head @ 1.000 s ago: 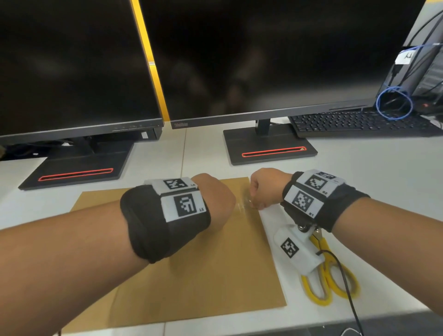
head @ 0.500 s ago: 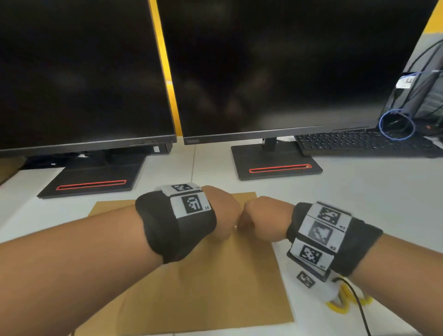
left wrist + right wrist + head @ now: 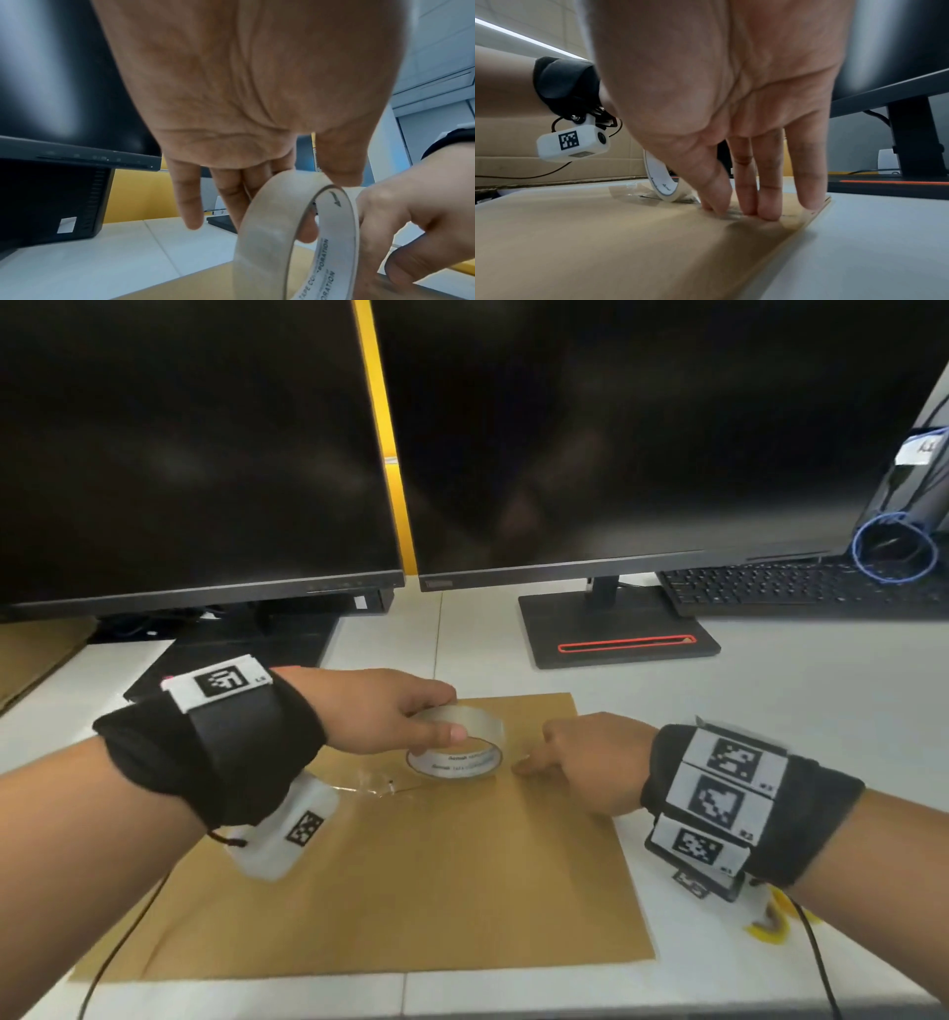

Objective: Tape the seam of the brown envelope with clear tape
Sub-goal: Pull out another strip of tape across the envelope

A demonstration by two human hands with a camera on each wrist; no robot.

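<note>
The brown envelope [image 3: 411, 891] lies flat on the white desk. My left hand [image 3: 441, 716] grips the clear tape roll [image 3: 454, 747] on edge over the envelope's far part, thumb on the near side and fingers on the far side. The roll [image 3: 295, 233] fills the left wrist view. A wrinkled stretch of clear tape [image 3: 372, 783] lies on the envelope left of the roll. My right hand [image 3: 539, 757] is just right of the roll, and its straight fingertips [image 3: 767, 213] press on a strip of tape on the envelope [image 3: 628, 243] near the right edge.
Two dark monitors [image 3: 616, 444] on black stands [image 3: 616, 634] stand close behind the envelope. A black keyboard [image 3: 801, 593] sits at the back right. Yellow scissors [image 3: 767, 927] lie on the desk, mostly hidden under my right wrist.
My two hands were fists close together on the envelope. Now they are apart: the left holds the roll in plain sight, the right has spread its fingers flat on the envelope.
</note>
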